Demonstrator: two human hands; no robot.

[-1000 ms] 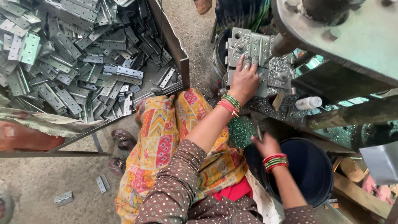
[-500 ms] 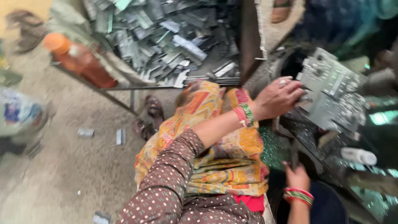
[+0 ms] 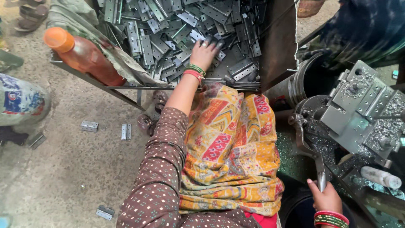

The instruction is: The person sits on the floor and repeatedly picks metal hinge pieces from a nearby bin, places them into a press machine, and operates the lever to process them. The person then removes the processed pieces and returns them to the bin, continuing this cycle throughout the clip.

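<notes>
The left hand [image 3: 205, 51] is laid, fingers spread, on a heap of metal hinges [image 3: 168, 25] too many to count, held in a tray [image 3: 276, 46] at twelve o'clock. The right hand [image 3: 325, 198], at five o'clock, is closed around one machine lever [image 3: 314, 158]. One orange-capped bottle [image 3: 82, 55] is seen at ten o'clock; three loose hinges [image 3: 89, 126] are counted on the floor. The tray is cut off above.

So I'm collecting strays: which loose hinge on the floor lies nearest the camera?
The hinge at the bottom edge, beside the dotted sleeve; the other two hinges lie farther up near the tray's frame.
</notes>
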